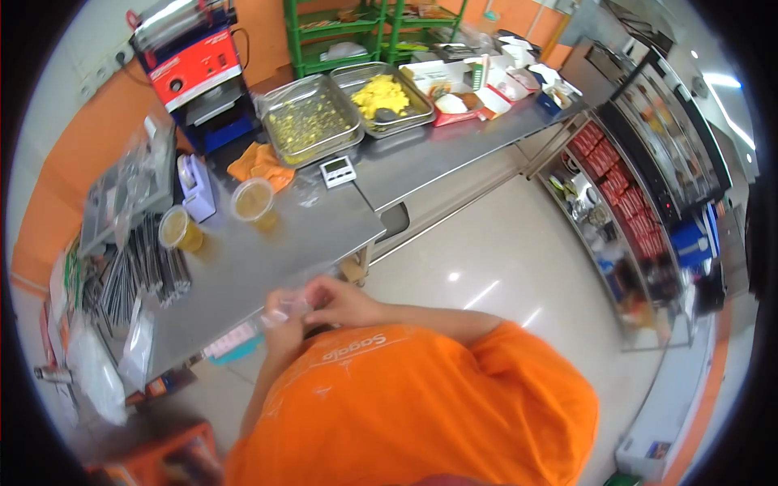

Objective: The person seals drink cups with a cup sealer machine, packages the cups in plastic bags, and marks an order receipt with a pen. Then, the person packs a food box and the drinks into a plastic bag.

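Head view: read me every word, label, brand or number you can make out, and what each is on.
"Sagala": upside down on the orange shirt.
Red-and-blue machine: lettering too small to read.
White timer: display unreadable.
Red packets: print too blurred to read.
No numbers can be read.

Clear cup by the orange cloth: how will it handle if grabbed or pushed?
Probably squeezes easily: the cup looks like thin, clear plastic. Likely weightier than an empty one, given the yellowish liquid inside. May tip if pushed near the top, since it seems to narrow toward its base.
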Demonstrator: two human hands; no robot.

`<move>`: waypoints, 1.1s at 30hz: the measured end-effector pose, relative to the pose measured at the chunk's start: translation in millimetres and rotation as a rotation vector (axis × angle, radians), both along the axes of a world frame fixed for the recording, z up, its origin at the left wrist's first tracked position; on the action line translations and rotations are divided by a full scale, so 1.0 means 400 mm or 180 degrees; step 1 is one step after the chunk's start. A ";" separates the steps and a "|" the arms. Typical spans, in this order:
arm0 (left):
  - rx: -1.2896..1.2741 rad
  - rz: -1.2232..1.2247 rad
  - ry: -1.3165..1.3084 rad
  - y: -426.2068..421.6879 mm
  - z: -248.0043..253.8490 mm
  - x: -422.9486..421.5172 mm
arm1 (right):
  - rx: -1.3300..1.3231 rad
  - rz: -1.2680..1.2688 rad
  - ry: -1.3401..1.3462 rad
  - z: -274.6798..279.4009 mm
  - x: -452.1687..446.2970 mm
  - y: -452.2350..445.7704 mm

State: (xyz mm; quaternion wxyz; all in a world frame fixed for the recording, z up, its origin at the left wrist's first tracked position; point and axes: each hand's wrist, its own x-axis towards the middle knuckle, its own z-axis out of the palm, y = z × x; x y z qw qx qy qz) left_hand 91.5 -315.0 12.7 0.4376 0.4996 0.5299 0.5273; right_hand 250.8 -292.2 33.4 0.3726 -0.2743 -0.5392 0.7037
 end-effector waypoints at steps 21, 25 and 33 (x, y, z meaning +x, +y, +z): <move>0.0558 -0.0191 0.2231 0.045 -0.045 -0.013 | -0.0228 -0.1173 -0.0239 -0.044 0.020 0.035; 0.0148 -0.0091 0.1414 0.064 -0.040 -0.088 | 0.0343 -0.0398 0.0021 -0.078 -0.002 0.032; -0.0643 -0.0109 -0.2014 0.028 -0.022 -0.026 | 0.0115 0.0157 -0.0495 -0.091 0.039 0.104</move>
